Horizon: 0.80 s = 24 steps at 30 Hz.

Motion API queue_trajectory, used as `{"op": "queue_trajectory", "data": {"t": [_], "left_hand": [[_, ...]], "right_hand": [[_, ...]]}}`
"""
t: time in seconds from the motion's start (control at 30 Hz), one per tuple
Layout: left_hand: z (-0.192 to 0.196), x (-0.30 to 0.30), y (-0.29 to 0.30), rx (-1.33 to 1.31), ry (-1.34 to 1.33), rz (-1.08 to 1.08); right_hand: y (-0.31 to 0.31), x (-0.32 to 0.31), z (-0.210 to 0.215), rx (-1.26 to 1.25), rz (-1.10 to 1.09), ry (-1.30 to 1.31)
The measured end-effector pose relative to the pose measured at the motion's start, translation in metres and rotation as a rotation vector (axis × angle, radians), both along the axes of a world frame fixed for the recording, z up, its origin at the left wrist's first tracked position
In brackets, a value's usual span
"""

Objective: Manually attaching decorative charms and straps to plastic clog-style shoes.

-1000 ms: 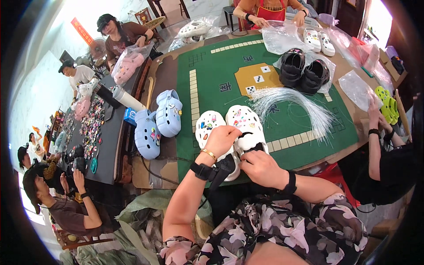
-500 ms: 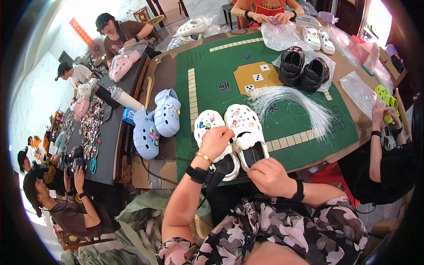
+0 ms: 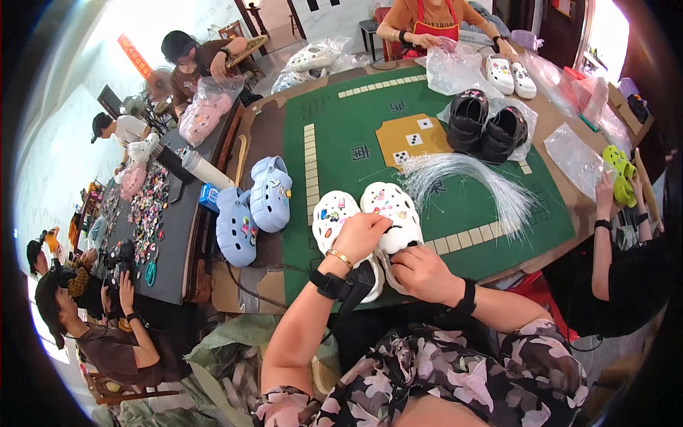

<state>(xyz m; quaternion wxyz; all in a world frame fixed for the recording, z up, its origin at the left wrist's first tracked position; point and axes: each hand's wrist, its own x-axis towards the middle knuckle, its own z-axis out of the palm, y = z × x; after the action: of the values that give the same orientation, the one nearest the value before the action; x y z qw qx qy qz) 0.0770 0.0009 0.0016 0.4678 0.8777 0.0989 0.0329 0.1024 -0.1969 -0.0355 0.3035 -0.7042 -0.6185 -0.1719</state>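
my left hand is bent over the pair of white clogs on the near edge of the table, its fingers curled and the thumb and fingertips drawn together at the inner side of the right white clog; i cannot tell whether they pinch anything. my right hand is half closed at the heel opening of that same clog, fingertips tucked in by the rim and partly hidden, so i cannot tell what they grip. the left white clog lies just beside it, partly covered by my left hand and wrist. both have small colourful charms on their toes, which point away from me. a gold bracelet and a black wrist strap sit on my left arm, and another black strap on my right wrist.

the white pair rests on a green mat printed with tiles and dice. to the left stand two light-blue clogs, also with charms. beyond my right hand, a curved bundle of clear strands lies on the mat, and behind it stand black clogs. on the right, a co-worker's hands are at lime-green clogs.
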Motion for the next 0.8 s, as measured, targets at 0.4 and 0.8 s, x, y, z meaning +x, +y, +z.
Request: {"op": "queue_trajectory", "data": {"t": [0.4,0.8], "left_hand": [[-0.004,0.004,-0.006,-0.19,-0.02,-0.009],[0.002,-0.01,-0.013,-0.041,-0.238,0.076]], "right_hand": [[0.001,0.009,0.002,-0.012,0.034,-0.024],[-0.005,0.016,0.03,0.281,-0.02,0.402]]}}
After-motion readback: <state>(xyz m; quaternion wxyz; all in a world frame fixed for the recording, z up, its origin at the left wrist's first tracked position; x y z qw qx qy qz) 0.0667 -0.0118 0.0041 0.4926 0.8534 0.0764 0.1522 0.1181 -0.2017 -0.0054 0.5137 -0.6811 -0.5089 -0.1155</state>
